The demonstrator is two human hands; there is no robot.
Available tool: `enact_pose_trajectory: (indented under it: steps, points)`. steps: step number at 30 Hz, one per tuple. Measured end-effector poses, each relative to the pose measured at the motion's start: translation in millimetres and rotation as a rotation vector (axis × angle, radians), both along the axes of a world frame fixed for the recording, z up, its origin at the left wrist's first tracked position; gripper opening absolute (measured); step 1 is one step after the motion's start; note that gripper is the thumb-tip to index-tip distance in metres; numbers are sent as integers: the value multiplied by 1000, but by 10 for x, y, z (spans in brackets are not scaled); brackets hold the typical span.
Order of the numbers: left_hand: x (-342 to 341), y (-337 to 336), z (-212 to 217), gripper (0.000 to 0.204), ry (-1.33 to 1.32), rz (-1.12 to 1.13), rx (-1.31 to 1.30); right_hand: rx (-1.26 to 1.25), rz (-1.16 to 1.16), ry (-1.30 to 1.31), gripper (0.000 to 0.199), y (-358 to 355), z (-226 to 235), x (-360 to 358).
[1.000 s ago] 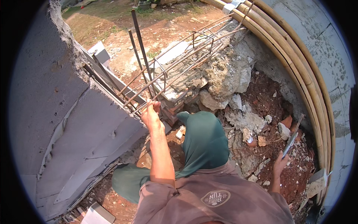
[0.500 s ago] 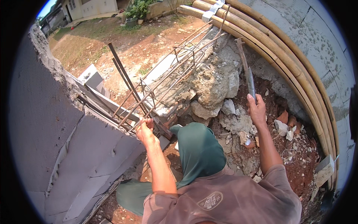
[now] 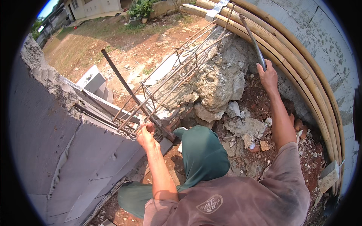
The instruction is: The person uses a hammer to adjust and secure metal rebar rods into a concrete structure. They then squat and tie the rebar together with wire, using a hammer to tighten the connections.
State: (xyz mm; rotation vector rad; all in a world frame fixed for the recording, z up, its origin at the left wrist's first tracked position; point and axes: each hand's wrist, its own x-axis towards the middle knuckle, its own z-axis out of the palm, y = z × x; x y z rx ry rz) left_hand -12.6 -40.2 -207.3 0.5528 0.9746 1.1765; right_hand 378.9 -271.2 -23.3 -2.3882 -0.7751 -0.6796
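The right hand point(image 3: 268, 77) is now raised high, closed around the lower end of a long dark bar point(image 3: 252, 37) whose tip points up toward the bundle of bamboo poles point(image 3: 301, 64) curving along the grey wall point(image 3: 332, 49). A second ago that hand was low by the rubble point(image 3: 241, 124) with the bar held near the ground; half a second ago it was already lifted, and it is carried higher still here. The rise reads as a wind-up (a judgement, not something seen), so the bar is probably about to be brought down on the broken concrete point(image 3: 218, 81).

The left hand point(image 3: 146, 133) is wrapped around a bar of the rebar cage point(image 3: 169, 86), at the cage's lower end beside the broken edge of the block wall point(image 3: 68, 150). Its grip has stayed on the same spot across all three moments, so the cage is being steadied while the other arm swings.

The cage lies tilted, running from the left hand up and away toward the poles, with its far end buried against the concrete lump. A single flat steel strip point(image 3: 120, 81) slants up from the same corner toward the open yard point(image 3: 113, 45). Loose chunks and red soil are scattered beneath the raised arm. Green trousers point(image 3: 203, 158) show below, between the two forearms.

The concrete remains attached around the cage, so the freeing of the steel looks unfinished.
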Motion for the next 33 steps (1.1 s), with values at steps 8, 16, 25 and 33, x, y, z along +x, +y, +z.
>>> enact_pose_trajectory:
  steps: [8,16,25,33]
  points:
    - [-5,-2,54,23,16,42,-15,-421,136,11,36,66,185,278]
    - [94,-23,174,25,31,17,-17,-337,50,8,34,196,360,195]
    - [-26,-24,8,43,445,-9,199,-333,42,69,46,270,338,234]
    - [-101,-10,-135,47,360,-36,309,-422,216,55,43,212,238,526]
